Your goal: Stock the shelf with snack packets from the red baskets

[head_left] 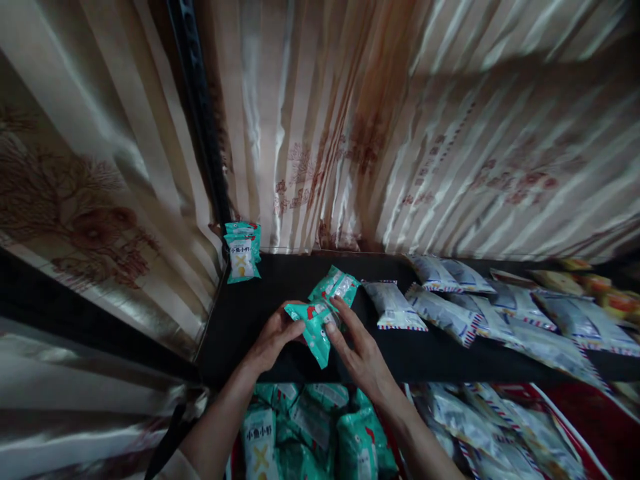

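Above the black shelf (285, 273), a teal snack bag (315, 327) with red and white print is between my hands. My left hand (273, 337) grips its left side, thumb on top. From the right, my right hand (357, 347) has its thumb on the same bag, its other fingers reaching behind it. Just beyond, a second teal bag (336, 285) touches or nearly touches my right fingertips; whether I also hold it is unclear. At the shelf's back left corner, a few matching teal bags (243, 257) stand upright.
White bags (395, 305) with striped ends lie along the shelf to the right. Below its front edge, one bin holds teal bags (310, 420), and a red bin (575, 433) holds white ones. A dark post (200, 100) and patterned curtains (320, 120) border the shelf.
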A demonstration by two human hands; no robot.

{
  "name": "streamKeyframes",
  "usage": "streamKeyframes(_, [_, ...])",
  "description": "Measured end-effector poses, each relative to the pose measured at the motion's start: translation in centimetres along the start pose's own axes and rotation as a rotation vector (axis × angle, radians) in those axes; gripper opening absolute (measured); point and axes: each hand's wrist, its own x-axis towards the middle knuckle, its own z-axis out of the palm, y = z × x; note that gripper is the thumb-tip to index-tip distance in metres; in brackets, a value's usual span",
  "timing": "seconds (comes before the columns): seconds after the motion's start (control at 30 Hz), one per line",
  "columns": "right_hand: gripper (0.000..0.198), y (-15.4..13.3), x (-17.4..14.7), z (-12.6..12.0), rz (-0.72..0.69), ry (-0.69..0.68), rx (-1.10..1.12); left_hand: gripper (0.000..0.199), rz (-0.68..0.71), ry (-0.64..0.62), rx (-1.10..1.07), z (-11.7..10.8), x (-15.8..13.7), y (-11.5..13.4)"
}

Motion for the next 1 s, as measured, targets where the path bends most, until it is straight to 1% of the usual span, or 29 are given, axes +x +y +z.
streamKeyframes(0.13, [0.061, -0.3, -0.8, -0.2, -0.069, -0.117, 0.031, 0.043, 0.023, 0.071, -0.035, -0.4, -0.1, 0.5])
streamKeyframes(0.2, [0.071, 0.0, -1.0, 0.1, -0.120, -0.170, 0.006, 0.042, 0.031, 0.095, -0.040, -0.7, -0.1, 0.5])
streamKeyframes(0.23, [0.076, 0.3, -1.1, 0.3, -0.147, -0.175, -0.021, 0.042, 0.030, 0.102, -0.040, -0.8, -0.1, 0.6])
streamKeyframes(0.3, [0.077, 0.7, -1.1, 1.0, -0.193, -0.138, -0.090, 0.044, 0.017, 0.094, -0.039, -1.0, -0.1, 0.5])
streamKeyframes(0.37, [0.066, 0.9, -0.9, 1.6, -0.216, -0.063, -0.149, 0.044, 0.009, 0.068, -0.043, -1.1, -0.2, 0.5])
streamKeyframes(0.47, [0.050, 0.5, -0.2, 2.1, -0.212, 0.032, -0.153, 0.047, 0.027, -0.002, -0.032, -1.3, -0.3, 0.6])
streamKeyframes(0.53, [0.045, 0.0, 0.3, 2.1, -0.183, 0.066, -0.112, 0.048, 0.060, -0.016, 0.028, -1.5, -0.4, 0.9])
streamKeyframes(0.57, [0.044, -0.2, 0.6, 2.1, -0.160, 0.069, -0.081, 0.046, 0.078, 0.004, 0.084, -1.7, -0.4, 1.1])
streamKeyframes(0.63, [0.042, -0.6, 1.2, 2.3, -0.084, 0.046, 0.014, 0.041, 0.116, 0.094, 0.227, -2.2, -0.4, 1.5])
streamKeyframes(0.7, [0.041, -0.7, 1.9, 2.8, 0.013, -0.010, 0.153, 0.036, 0.145, 0.182, 0.355, -2.7, -0.3, 1.8])
streamKeyframes(0.77, [0.043, -0.6, 2.7, 3.6, 0.092, -0.042, 0.292, 0.036, 0.151, 0.227, 0.430, -3.1, -0.3, 1.9])
streamKeyframes(0.83, [0.049, -0.3, 3.5, 4.7, 0.142, -0.039, 0.384, 0.039, 0.142, 0.247, 0.485, -3.3, -0.3, 1.8])
streamKeyframes(0.9, [0.055, -0.2, 4.3, 5.7, 0.177, -0.031, 0.418, 0.040, 0.140, 0.298, 0.558, -3.5, -0.2, 1.6])
streamKeyframes(1.0, [0.052, -0.4, 5.1, 6.8, 0.167, -0.052, 0.395, 0.039, 0.141, 0.439, 0.683, -3.9, -0.1, 1.2])
